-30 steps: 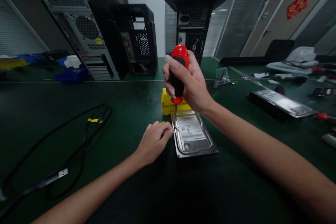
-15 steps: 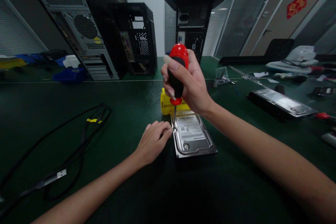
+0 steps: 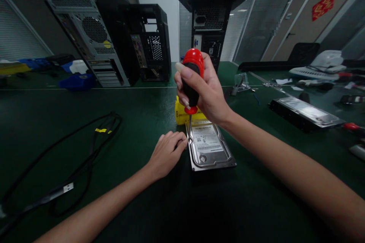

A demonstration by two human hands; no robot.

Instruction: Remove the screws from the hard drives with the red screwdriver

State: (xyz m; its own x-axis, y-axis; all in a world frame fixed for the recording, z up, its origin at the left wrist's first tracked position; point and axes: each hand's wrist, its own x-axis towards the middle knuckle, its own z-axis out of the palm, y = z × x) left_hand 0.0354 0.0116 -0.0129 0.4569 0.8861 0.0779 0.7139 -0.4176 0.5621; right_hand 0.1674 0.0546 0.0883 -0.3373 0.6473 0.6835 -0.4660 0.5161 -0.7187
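My right hand is wrapped round the red and black handle of a screwdriver, held upright. Its tip meets the left edge of a silver hard drive lying label up on the green table. Against that same edge, my left hand rests with its fingers curled together; thumb and fingertips meet beside the screwdriver tip. What they pinch, if anything, is too small to tell. Just behind the drive sits a yellow object, partly hidden by my right hand.
Computer cases stand at the back left, another at back centre. A black USB cable loops across the left. On the right lie a second hard drive, a small plastic bag and a white tool.
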